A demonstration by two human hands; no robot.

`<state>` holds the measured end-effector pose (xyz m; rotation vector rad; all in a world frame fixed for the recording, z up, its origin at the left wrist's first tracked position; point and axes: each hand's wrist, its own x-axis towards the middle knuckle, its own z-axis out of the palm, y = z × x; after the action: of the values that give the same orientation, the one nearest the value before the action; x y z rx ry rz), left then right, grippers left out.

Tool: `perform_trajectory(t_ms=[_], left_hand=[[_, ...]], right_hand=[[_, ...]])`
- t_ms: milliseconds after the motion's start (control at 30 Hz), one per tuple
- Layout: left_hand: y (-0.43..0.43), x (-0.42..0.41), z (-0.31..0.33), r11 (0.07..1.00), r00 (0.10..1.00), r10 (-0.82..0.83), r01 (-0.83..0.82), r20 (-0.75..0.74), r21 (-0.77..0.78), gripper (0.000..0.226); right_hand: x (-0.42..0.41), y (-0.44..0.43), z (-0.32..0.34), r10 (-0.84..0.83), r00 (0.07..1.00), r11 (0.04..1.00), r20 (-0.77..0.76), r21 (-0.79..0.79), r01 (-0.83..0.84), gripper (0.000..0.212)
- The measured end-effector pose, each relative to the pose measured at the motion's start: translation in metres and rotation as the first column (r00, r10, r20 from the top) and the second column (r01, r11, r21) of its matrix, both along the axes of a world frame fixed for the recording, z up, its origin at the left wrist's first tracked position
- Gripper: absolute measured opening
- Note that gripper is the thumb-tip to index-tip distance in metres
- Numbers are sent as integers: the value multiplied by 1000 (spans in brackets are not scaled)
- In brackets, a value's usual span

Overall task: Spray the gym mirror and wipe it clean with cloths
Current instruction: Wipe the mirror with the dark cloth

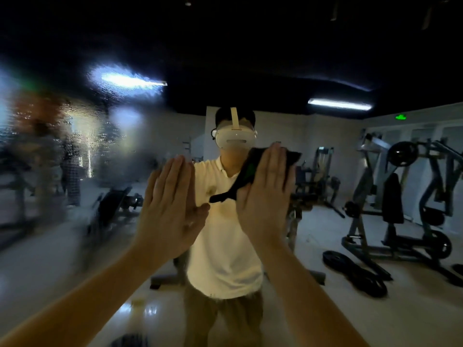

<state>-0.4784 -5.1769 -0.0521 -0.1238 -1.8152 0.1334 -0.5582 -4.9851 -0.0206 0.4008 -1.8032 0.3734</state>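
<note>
Where droplets (105,131) cling, the mirror (288,71) blurs the gym (37,186).

Glossy against matt
The mirror (75,136) is glossy glass, its left part blurred by a beaded wet film; the cloth (246,169) is matt, soft fabric.

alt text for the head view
A right hand presses a dark cloth flat on a gym mirror, with the bare left hand raised flat beside it. The mirror's left side is blurred with spray; weight machines are reflected at right.
</note>
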Motion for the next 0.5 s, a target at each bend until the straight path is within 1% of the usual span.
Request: perform_trajectory(t_ms=[100,167,267,333,400,500], left_hand=[[-10,15,-24,998,999,-38,38,10,53,85],[-18,21,-41,996,998,-33,29,53,90,80],[-23,23,-60,995,997,-15,7,77,104,78],[-19,23,-66,994,996,-24,15,81,109,80],[-11,20,-71,995,997,-36,29,71,95,80],[2,13,-79,996,997,-11,4,79,93,86]], right_hand=[[12,-42,-15,77,996,990,-37,124,-72,80],[19,-64,-29,104,994,969,-44,230,-92,74],[22,-74,-52,152,988,888,-38,443,-119,69],[18,-62,-63,181,983,836,-45,534,-130,70],[11,-37,-68,161,985,850,-56,515,-110,72],[-4,11,-70,71,995,927,-64,374,-42,75]])
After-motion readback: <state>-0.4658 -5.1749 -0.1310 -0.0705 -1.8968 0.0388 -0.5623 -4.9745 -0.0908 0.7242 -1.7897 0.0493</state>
